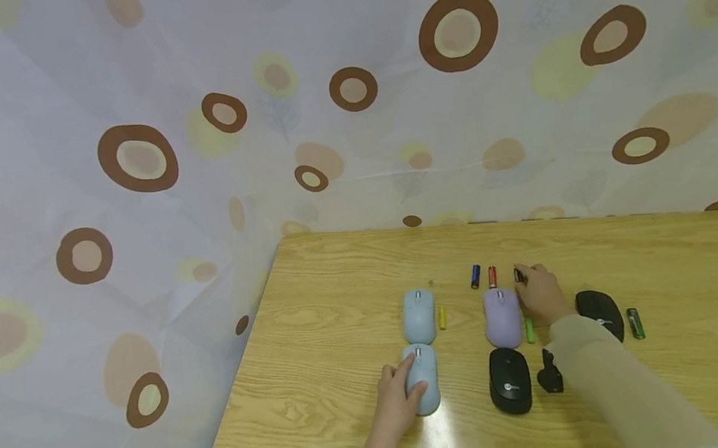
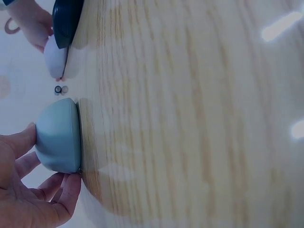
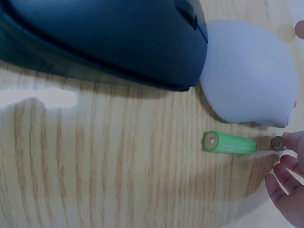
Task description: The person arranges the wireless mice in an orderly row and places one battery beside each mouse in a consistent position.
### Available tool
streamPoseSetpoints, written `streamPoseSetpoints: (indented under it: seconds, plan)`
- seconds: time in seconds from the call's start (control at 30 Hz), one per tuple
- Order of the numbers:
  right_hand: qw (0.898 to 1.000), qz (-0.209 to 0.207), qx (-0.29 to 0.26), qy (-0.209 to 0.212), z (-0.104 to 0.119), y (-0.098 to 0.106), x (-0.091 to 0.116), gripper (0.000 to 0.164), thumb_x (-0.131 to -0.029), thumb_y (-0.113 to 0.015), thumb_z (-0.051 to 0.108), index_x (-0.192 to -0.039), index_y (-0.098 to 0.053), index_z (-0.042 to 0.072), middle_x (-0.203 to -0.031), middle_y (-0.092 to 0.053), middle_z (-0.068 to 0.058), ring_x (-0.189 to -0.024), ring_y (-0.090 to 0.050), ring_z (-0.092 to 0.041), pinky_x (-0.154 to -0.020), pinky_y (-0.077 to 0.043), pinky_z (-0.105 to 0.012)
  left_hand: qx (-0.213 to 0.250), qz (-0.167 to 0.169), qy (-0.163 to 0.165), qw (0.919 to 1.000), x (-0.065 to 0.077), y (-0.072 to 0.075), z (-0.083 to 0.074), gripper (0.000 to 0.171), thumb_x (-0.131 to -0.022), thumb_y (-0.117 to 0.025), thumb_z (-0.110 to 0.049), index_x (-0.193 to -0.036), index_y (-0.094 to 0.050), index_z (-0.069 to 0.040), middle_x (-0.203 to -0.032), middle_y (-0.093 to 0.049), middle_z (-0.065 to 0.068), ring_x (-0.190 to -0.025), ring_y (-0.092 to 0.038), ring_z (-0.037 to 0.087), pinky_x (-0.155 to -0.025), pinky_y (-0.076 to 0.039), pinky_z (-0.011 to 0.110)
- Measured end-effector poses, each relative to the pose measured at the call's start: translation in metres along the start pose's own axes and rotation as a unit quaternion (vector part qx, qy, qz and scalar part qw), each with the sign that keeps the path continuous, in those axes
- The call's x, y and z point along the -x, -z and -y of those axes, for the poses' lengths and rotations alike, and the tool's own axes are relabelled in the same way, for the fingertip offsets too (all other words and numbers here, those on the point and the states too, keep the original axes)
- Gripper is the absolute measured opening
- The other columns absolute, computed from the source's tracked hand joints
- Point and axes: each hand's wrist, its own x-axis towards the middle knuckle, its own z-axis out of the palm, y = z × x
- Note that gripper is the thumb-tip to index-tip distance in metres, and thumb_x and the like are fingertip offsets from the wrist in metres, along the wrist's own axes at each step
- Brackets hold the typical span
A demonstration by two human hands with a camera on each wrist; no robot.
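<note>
My left hand (image 1: 395, 397) grips the nearer light blue computer mouse (image 1: 426, 370) by its sides; in the left wrist view the thumb and fingers lie along the edges of this mouse (image 2: 59, 137). Beyond the lilac mouse's right side, my right hand (image 1: 543, 296) pinches a small dark battery (image 1: 518, 275), whose round end (image 3: 277, 143) shows at the fingertips. Close to that hand stand the lilac mouse (image 1: 502, 320) and a green battery (image 1: 530, 331) lying on the table. A black mouse (image 1: 509, 382) sits just in front of the lilac one.
Another light blue mouse (image 1: 419, 317) lies behind the held one, with a yellow battery (image 1: 441, 317) beside it. Blue (image 1: 475, 276) and red (image 1: 492, 276) batteries lie farther back. Rightward are a black mouse (image 1: 602, 314), a dark battery (image 1: 636, 323) and a small black object (image 1: 549, 374).
</note>
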Motion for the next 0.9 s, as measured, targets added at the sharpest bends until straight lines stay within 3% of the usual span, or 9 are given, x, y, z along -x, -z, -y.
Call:
streamPoseSetpoints:
  seconds: [0.43, 0.57, 0.7, 0.9]
  plan:
    - [0.998, 0.007, -0.044, -0.043, -0.008, -0.002, 0.001, 0.044, -0.084, -0.046, -0.001, -0.124, -0.037, -0.016, -0.113, -0.042, -0.04, -0.096, -0.045, -0.044, -0.077, -0.041, -0.052, 0.002, 0.003, 0.006, 1.0, -0.001, 0.0, 0.0, 0.05, -0.086, -0.061, -0.018, -0.131, -0.047, -0.002, -0.087, -0.04, 0.005, -0.079, -0.037, 0.016, -0.073, -0.042, 0.034]
    - [0.998, -0.003, -0.046, -0.043, -0.009, -0.002, 0.002, 0.043, -0.084, -0.047, 0.0, -0.123, -0.037, -0.016, -0.1, -0.049, -0.036, -0.083, -0.047, -0.037, -0.066, -0.041, -0.045, 0.002, 0.004, 0.006, 1.0, 0.0, 0.0, 0.0, 0.05, -0.086, -0.061, -0.018, -0.131, -0.047, -0.002, -0.087, -0.04, 0.005, -0.079, -0.037, 0.016, -0.073, -0.042, 0.035]
    - [0.997, -0.02, -0.063, -0.038, -0.011, -0.003, 0.004, 0.043, -0.082, -0.048, 0.0, -0.121, -0.036, -0.014, -0.079, -0.05, -0.022, -0.065, -0.044, -0.026, -0.053, -0.036, -0.033, 0.0, 0.001, 0.001, 1.0, 0.0, -0.001, 0.0, 0.05, -0.086, -0.061, -0.018, -0.131, -0.047, -0.002, -0.087, -0.04, 0.005, -0.079, -0.037, 0.016, -0.071, -0.042, 0.033]
    - [0.99, -0.044, -0.123, -0.047, -0.008, 0.002, 0.008, 0.042, -0.085, -0.048, 0.001, -0.124, -0.034, -0.006, -0.083, -0.053, -0.022, -0.062, -0.049, -0.023, -0.05, -0.038, -0.029, 0.004, 0.003, 0.003, 1.0, 0.0, -0.001, 0.001, 0.05, -0.087, -0.06, -0.019, -0.132, -0.046, -0.003, -0.087, -0.039, 0.004, -0.079, -0.036, 0.015, -0.072, -0.041, 0.032]
